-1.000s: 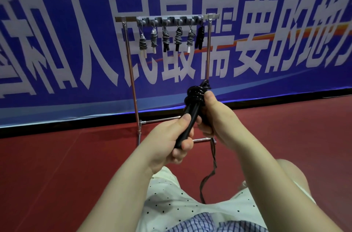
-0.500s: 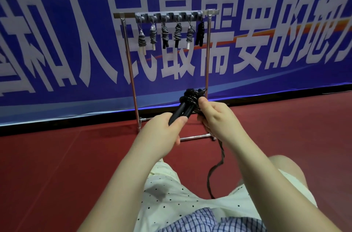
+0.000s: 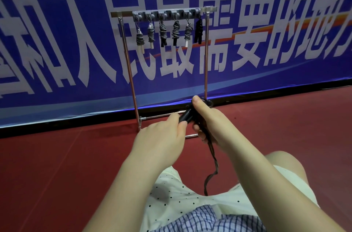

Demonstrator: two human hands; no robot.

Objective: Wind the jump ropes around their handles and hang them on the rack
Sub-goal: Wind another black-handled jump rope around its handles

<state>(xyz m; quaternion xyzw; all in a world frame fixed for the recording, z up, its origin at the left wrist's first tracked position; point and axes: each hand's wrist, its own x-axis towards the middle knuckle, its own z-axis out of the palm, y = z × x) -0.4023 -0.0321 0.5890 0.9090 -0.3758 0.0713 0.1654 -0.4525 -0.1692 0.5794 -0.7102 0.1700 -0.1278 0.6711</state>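
My left hand (image 3: 162, 137) grips the lower end of the black jump rope handles (image 3: 186, 116), which tilt up to the right. My right hand (image 3: 209, 119) closes over the wound cord at the top of the handles, thumb on top. A loose tail of the black cord (image 3: 213, 163) hangs from my right hand down to my lap. Behind them stands the metal rack (image 3: 131, 72) with a grey hook bar (image 3: 167, 14) on top. Several wound ropes (image 3: 176, 31) hang from its hooks, the rightmost one black (image 3: 198, 31).
A blue banner (image 3: 266, 51) with large white characters covers the wall behind the rack. The floor (image 3: 57, 165) is red. My lap, in white dotted cloth (image 3: 171, 199) and a striped hem, fills the bottom of the view.
Both hands and the handles have dropped lower and moved away from the camera toward the rack's base. My right hand has shifted over the wound cord at the top.
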